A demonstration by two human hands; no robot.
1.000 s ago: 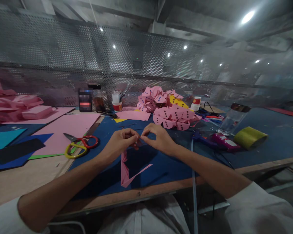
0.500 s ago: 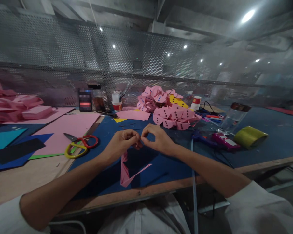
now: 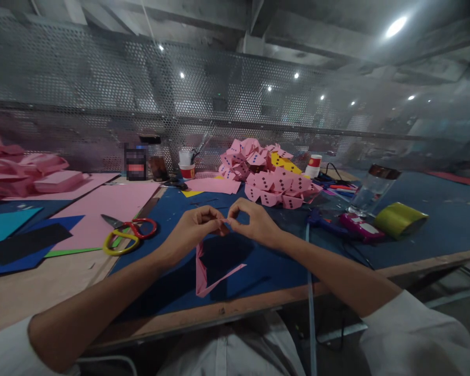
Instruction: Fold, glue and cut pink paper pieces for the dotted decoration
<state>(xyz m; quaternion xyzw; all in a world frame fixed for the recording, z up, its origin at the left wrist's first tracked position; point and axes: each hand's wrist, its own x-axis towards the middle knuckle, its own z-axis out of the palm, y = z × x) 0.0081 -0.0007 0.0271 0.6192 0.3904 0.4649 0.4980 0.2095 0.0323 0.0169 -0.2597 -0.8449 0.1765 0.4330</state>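
A folded pink paper strip hangs from my left hand, whose fingers are closed on its upper end. The strip bends sharply near the bottom, and its thin tail points up to the right. My right hand is closed in a pinch, thumb and forefinger forming a ring. Its fingertips meet those of my left hand, and a tiny bit of something shows between them, too small to name. Both hands are above the blue tabletop, close to its front edge.
Scissors with red and yellow handles lie left on pink sheets. Behind my hands is a heap of dotted pink paper pieces. To the right are a blue glue gun, a magenta object, a yellow roll and a glass jar.
My right fingertips have closed in against my left ones. The hanging pink strip has swung slightly to the right.
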